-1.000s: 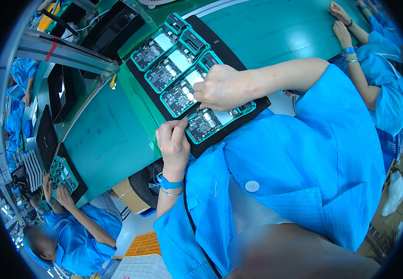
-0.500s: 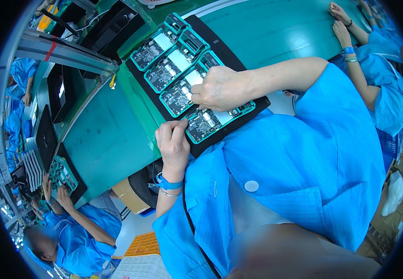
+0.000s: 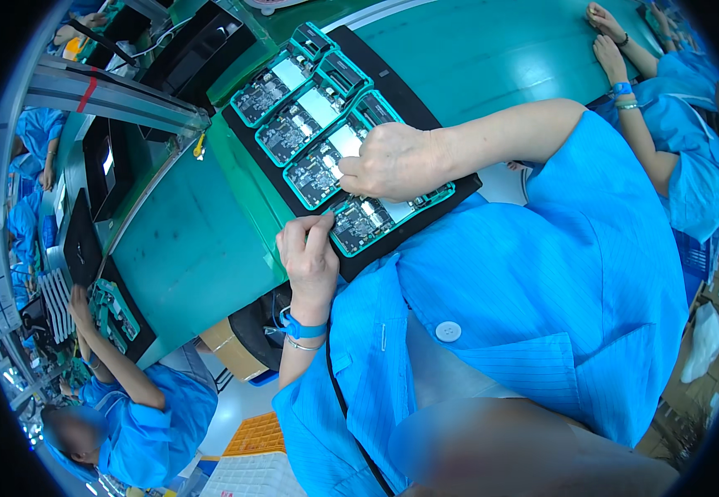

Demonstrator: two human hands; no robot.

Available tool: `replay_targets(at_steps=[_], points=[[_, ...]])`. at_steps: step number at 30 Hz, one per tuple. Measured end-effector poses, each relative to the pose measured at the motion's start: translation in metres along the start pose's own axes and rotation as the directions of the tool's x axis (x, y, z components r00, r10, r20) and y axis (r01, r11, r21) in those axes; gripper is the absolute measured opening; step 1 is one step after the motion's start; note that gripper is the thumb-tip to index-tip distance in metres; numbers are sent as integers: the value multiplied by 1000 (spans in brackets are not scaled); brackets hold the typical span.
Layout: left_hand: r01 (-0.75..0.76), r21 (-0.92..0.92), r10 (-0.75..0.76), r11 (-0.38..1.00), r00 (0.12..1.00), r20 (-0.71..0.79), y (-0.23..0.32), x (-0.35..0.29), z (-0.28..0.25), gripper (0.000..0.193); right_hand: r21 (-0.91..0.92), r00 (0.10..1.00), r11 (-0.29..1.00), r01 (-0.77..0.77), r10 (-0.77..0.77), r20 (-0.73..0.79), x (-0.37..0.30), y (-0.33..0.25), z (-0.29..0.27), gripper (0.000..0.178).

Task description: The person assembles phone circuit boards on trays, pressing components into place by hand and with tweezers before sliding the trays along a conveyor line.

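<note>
On a black mat (image 3: 405, 101) atop the green surface (image 3: 181, 257), four boards (image 3: 300, 124) in teal frames lie in a row from far left to near right. The right hand (image 3: 397, 161), fingers curled in, covers parts of the nearest two; whether it holds anything cannot be told. The left hand (image 3: 306, 255), fingers bent, meets the nearest board's left corner; its grip is unclear. Far left stand a metal beam (image 3: 123, 101) and a dark screen (image 3: 198, 54); co-workers sit left (image 3: 160, 431) and right (image 3: 674, 149).
</note>
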State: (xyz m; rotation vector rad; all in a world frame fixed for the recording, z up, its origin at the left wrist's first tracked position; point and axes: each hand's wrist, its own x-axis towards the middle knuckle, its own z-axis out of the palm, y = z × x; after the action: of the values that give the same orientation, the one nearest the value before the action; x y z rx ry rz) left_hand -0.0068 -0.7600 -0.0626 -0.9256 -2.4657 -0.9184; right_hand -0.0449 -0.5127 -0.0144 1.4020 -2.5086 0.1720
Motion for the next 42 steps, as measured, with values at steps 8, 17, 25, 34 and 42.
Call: replay_targets(at_steps=[8,17,25,34,42], points=[[4,3,-4,1000,1000,8,0,1,0,28,51,995,997,-61,56,88,2,0,-6,15],[-16,-1,16,1000,1000,11,-2,3,2,29,79,995,994,-77,71,75,3,3,-4,16],[-83,41,83,996,997,2,0,8,2,22,73,995,995,-68,63,75,3,3,-3,15],[-134,-11,134,991,987,83,-3,20,-5,22,69,996,995,-67,62,70,2,3,-4,15],[-146,-22,148,989,985,93,-4,20,-6,21,53,997,997,-57,53,63,3,1,-4,14]])
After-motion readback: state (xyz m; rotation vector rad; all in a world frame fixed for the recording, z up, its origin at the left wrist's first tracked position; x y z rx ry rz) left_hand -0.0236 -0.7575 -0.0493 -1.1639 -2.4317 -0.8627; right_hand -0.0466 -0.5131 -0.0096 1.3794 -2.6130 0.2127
